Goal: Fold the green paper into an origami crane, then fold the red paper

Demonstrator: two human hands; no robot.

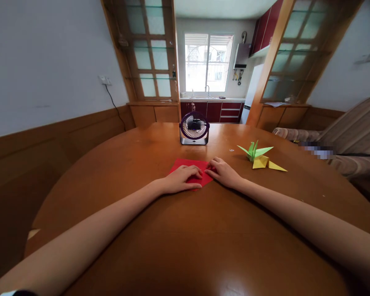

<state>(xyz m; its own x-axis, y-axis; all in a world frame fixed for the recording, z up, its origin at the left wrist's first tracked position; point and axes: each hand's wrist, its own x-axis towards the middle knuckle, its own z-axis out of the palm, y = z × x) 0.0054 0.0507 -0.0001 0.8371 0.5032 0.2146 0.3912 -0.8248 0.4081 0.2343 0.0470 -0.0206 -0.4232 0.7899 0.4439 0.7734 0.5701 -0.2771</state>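
Mid-frame, my left hand (183, 179) rests on the flat red paper sheet (185, 162), thumb and fingers parted; my right hand (223, 172) bends over its right side, pinching or not, I can't tell. It looks barely shaped; right of centre, the light-green folded-paper bird (253, 154) and yellow folded-paper piece (260, 163) look further along.

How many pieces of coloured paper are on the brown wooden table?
3. A red paper sheet lies partly under the left hand and right hand; a green folded paper bird and a yellow folded paper figure sit together farther right. The hands may hide more.
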